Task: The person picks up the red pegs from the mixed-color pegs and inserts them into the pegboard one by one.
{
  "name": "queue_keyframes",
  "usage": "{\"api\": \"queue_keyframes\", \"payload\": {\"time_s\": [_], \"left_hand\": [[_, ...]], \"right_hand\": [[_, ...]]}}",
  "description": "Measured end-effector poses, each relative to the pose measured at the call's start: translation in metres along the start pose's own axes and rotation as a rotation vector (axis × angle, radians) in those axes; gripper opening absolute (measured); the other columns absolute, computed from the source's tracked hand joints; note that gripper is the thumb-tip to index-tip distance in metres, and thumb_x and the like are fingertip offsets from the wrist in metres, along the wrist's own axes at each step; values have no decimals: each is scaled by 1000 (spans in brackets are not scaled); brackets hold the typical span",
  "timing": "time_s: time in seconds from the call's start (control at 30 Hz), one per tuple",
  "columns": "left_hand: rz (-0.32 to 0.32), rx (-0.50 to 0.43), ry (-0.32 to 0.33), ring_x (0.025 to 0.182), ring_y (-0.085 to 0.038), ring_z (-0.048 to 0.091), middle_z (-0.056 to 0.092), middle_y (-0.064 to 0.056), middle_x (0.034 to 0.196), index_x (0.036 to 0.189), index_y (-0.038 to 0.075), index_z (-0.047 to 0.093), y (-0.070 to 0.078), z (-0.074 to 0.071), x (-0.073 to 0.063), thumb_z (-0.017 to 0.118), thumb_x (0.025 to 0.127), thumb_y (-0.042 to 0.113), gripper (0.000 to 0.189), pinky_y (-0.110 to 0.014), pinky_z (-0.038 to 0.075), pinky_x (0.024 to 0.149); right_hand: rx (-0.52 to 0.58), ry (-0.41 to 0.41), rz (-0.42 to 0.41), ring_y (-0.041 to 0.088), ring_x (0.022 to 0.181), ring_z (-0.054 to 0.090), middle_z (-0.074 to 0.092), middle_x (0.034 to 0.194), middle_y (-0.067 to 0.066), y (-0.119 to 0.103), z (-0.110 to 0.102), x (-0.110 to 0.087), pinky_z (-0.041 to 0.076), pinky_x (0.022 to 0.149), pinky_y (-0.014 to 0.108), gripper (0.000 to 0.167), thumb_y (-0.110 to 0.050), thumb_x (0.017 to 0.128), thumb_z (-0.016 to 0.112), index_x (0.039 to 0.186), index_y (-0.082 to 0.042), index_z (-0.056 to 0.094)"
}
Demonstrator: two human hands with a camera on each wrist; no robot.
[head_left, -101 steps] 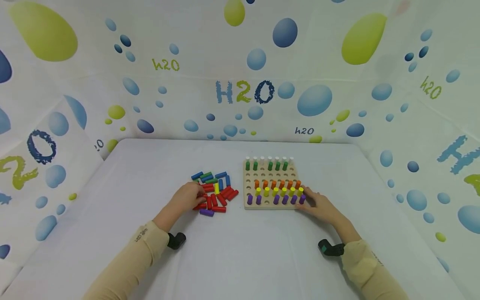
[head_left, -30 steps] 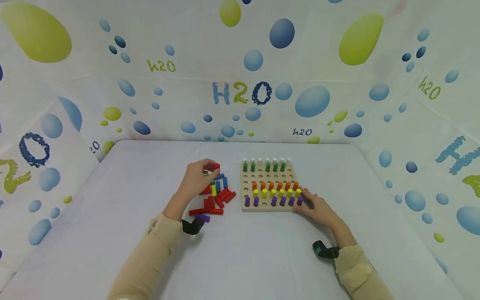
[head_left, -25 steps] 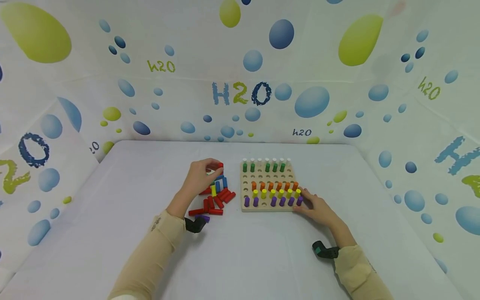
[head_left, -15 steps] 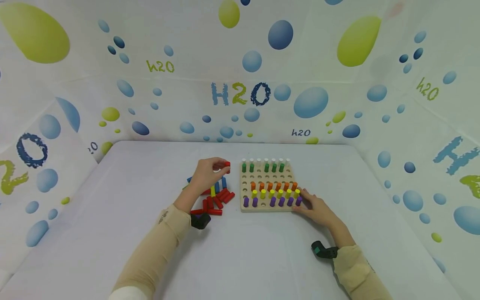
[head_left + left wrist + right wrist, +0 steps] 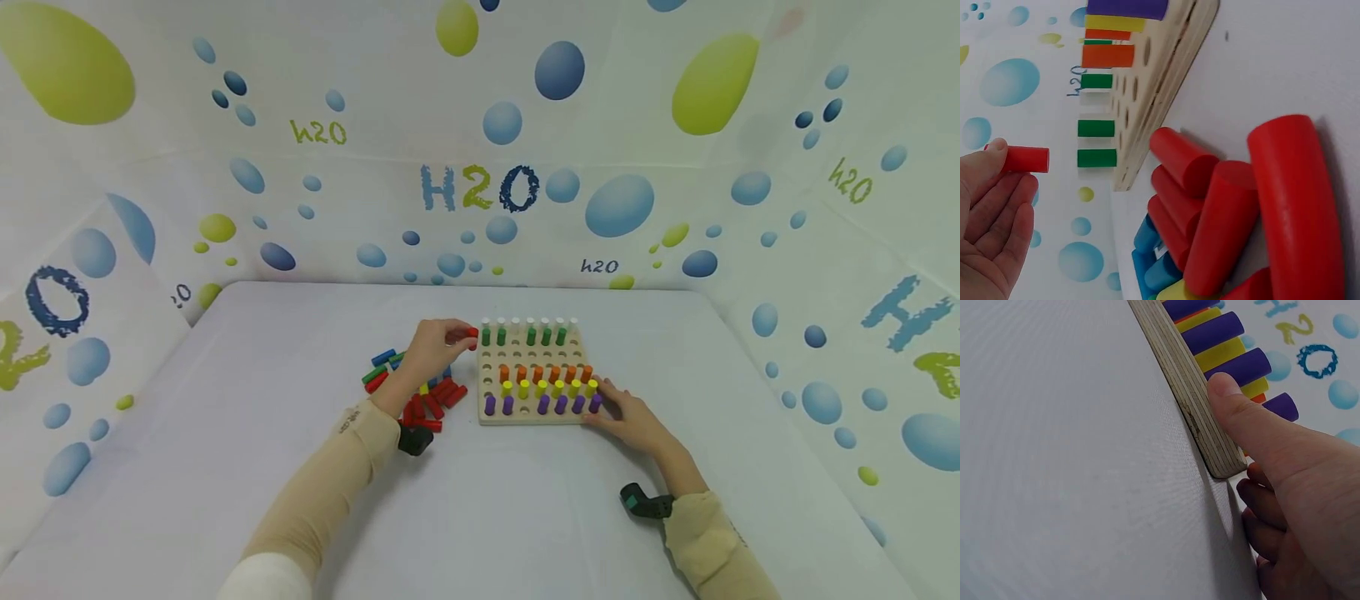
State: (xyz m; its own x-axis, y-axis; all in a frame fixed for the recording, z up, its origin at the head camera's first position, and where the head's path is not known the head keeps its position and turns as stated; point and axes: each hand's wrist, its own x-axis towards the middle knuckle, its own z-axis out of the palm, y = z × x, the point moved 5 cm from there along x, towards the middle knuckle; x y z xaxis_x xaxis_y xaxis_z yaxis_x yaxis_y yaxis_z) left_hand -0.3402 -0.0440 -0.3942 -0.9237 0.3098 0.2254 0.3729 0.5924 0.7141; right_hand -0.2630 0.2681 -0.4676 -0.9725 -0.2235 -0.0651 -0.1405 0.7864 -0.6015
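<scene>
My left hand (image 5: 433,348) pinches a red peg (image 5: 1027,159) between thumb and fingertips, lifted beside the far left corner of a wooden pegboard (image 5: 534,420). The board carries rows of white, green, orange, yellow and purple pegs (image 5: 542,405) standing upright, with open holes among them. At the board's near right corner, my right hand (image 5: 632,419) grips the edge. In the right wrist view its thumb (image 5: 1225,384) lies on the board's front edge, while the other fingers curl by the side. Loose red pegs (image 5: 1225,228) lie left of the board, partly hidden by my left arm.
Blue pegs (image 5: 383,357), green pegs (image 5: 374,373) and a yellow peg (image 5: 1175,291) lie among the red ones on the white tabletop (image 5: 517,508). A patterned backdrop (image 5: 480,108) rises behind the table. Each wrist wears a black camera (image 5: 647,502).
My left hand has picked a red peg out of the pile, raised it and carried it right to the board's far left corner. The right hand has stayed at the near right corner.
</scene>
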Motion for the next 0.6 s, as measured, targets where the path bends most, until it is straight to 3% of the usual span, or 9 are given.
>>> {"api": "queue_keyframes", "payload": {"time_s": [0.37, 0.6], "left_hand": [[10, -20, -10, 87, -18, 63, 68, -8, 97, 107, 2, 65, 0, 20, 7, 64, 86, 18, 26, -27, 52, 76], [-30, 10, -20, 88, -17, 62, 67, -7, 98, 107, 3, 66, -6, 32, 16, 64, 86, 17, 25, -26, 51, 77]], "right_hand": [[3, 9, -6, 51, 128, 17, 22, 144, 25, 0, 2, -2, 16, 104, 57, 83, -50, 82, 60, 141, 0, 29], [19, 7, -11, 52, 128, 15, 22, 144, 25, 0, -1, -1, 15, 104, 58, 84, -50, 81, 61, 141, -1, 29]]}}
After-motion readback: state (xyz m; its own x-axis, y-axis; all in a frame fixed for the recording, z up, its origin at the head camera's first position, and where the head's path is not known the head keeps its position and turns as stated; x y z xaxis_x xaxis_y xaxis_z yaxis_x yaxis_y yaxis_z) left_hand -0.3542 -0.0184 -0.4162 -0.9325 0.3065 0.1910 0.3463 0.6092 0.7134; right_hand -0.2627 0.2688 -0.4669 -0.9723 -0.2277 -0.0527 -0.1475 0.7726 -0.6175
